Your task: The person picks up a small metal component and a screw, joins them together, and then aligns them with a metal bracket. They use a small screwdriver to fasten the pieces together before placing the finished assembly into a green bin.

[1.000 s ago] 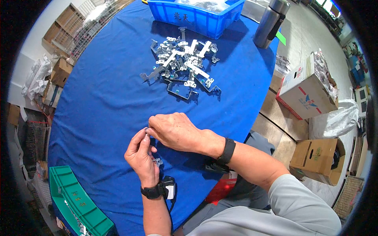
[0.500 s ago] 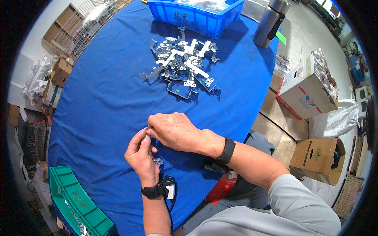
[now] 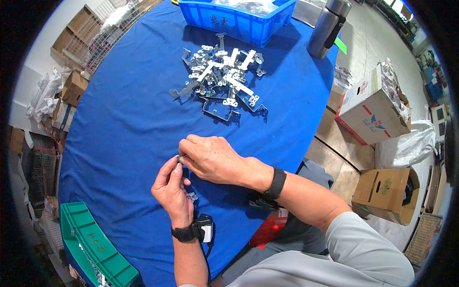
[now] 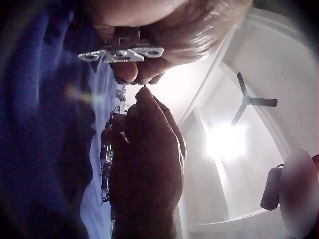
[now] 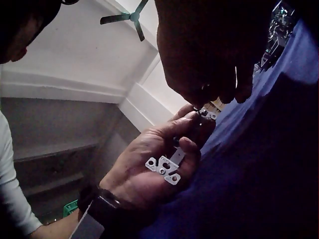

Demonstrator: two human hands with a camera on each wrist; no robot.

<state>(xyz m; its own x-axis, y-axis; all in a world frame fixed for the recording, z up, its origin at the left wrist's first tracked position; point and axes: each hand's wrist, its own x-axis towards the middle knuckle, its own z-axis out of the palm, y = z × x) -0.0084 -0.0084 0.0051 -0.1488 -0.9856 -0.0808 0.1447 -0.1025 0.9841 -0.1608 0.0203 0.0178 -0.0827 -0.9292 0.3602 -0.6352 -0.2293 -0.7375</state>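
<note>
The left hand [image 3: 173, 193] curls round a metal bracket [image 5: 163, 169], whose plate with holes lies over the palm in the right wrist view. The bracket's other end [image 5: 207, 115] shows at the thumb and fingertips. In the left wrist view the holed plate [image 4: 121, 55] sticks out below the left palm. The right hand [image 3: 215, 160] meets the left fingertips from the right, its fingers bent and pinching at a small dark piece [image 3: 179, 159] there; most of that piece is hidden. A heap of similar brackets [image 3: 222, 76] lies on the blue cloth [image 3: 119, 129], beyond both hands.
A blue bin [image 3: 234, 21] stands at the far edge, with a steel flask [image 3: 329, 28] to its right. The green tray [image 3: 95, 246] is at the near left. Cardboard boxes [image 3: 382, 193] stand on the floor at the right.
The right fingers have shifted very slightly at the left fingertips, and a bit more of the small dark piece shows between the hands. The left hand has stayed in place.
</note>
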